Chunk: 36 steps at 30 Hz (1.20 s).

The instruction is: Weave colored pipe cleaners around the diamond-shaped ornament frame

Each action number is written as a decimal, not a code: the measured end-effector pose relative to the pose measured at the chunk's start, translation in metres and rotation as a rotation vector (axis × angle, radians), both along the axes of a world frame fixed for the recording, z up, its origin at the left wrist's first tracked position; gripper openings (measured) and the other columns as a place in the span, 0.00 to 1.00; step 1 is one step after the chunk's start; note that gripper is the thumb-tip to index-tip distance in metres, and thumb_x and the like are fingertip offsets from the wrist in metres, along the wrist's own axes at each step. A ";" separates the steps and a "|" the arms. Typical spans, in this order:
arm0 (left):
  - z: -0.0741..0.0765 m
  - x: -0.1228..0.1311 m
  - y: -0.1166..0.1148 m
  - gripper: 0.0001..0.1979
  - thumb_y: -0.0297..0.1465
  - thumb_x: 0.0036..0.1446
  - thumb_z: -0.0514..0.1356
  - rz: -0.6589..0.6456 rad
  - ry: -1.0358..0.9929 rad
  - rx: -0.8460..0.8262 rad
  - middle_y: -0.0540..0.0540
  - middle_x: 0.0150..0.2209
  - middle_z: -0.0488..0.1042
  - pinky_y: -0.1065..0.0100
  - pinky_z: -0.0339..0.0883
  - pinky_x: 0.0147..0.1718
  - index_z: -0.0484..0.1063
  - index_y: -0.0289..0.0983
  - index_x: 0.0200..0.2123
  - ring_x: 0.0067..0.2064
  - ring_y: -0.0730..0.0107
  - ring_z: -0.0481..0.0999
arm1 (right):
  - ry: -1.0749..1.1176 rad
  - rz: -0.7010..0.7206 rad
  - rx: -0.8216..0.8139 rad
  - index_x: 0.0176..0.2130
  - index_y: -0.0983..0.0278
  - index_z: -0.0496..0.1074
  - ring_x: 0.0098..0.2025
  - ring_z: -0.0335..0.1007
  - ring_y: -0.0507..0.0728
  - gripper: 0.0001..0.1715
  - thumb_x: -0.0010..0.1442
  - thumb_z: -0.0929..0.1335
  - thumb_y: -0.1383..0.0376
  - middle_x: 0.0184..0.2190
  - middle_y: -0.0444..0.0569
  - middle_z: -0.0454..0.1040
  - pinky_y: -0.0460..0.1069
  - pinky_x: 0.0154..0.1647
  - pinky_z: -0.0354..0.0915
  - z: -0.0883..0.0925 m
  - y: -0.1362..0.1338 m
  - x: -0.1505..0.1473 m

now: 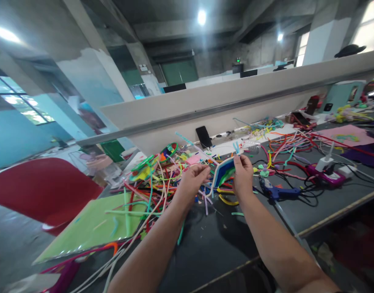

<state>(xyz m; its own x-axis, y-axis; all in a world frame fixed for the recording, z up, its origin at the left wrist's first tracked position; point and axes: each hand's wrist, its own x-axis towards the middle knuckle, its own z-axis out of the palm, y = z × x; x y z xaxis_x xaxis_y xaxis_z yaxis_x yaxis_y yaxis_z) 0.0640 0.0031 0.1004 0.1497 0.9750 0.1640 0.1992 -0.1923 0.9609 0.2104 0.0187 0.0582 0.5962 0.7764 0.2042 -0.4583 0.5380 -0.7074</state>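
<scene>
My right hand (243, 173) grips a small craft piece (224, 173) by its right edge, thumb and fingers closed on it. The piece looks built of pipe cleaners laid side by side: a whitish outer edge, then blue, with green lower down. Left of it is my left hand (193, 181), its thumb and fingertips pinched together close to the whitish edge. Whatever lies in that pinch is too small to make out. A pale blue and lilac pipe cleaner (191, 143) slants behind both hands. Loose pipe cleaners (156, 179) in many colours lie heaped around my left hand.
A blue glue gun (280, 191) lies right of my right hand, near a magenta power strip (326, 177) with cables. A phone (203, 136) leans on the low partition (205, 93). At left are a green sheet (89, 221) and a red chair (46, 191).
</scene>
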 end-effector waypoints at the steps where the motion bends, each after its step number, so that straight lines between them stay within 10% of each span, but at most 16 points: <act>1: -0.006 0.001 0.003 0.14 0.39 0.49 0.65 -0.026 -0.058 -0.041 0.50 0.30 0.76 0.69 0.70 0.35 0.73 0.36 0.35 0.33 0.71 0.75 | -0.001 0.021 -0.001 0.35 0.64 0.68 0.30 0.62 0.50 0.17 0.50 0.71 0.54 0.30 0.43 0.68 0.45 0.32 0.61 -0.001 -0.001 -0.003; 10: -0.027 0.015 -0.005 0.17 0.35 0.37 0.72 0.002 -0.544 -0.230 0.50 0.20 0.73 0.68 0.71 0.29 0.72 0.32 0.27 0.23 0.72 0.73 | -0.066 0.172 -0.005 0.32 0.64 0.69 0.27 0.59 0.48 0.15 0.51 0.71 0.56 0.26 0.40 0.66 0.44 0.29 0.58 -0.011 -0.008 -0.026; 25: -0.057 0.001 0.000 0.12 0.32 0.42 0.70 -0.028 -0.730 -0.134 0.51 0.21 0.73 0.73 0.67 0.27 0.73 0.31 0.25 0.23 0.76 0.71 | -0.025 0.486 -0.059 0.32 0.63 0.75 0.25 0.65 0.50 0.14 0.46 0.74 0.57 0.25 0.41 0.74 0.46 0.28 0.61 -0.014 -0.005 -0.027; 36: -0.072 0.010 0.012 0.11 0.32 0.45 0.69 0.069 -0.760 -0.042 0.51 0.26 0.74 0.69 0.69 0.36 0.72 0.33 0.30 0.29 0.74 0.74 | -0.028 0.409 -0.036 0.33 0.63 0.77 0.27 0.67 0.52 0.14 0.46 0.74 0.58 0.25 0.42 0.75 0.48 0.32 0.64 -0.022 0.005 -0.027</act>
<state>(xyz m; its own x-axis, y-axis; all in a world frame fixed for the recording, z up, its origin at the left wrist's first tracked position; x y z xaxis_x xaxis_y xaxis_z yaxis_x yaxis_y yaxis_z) 0.0743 0.0147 0.0281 -0.0515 0.9857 0.1603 -0.5097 -0.1640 0.8446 0.1838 0.0237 0.0358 0.2311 0.9553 0.1844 -0.6095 0.2899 -0.7379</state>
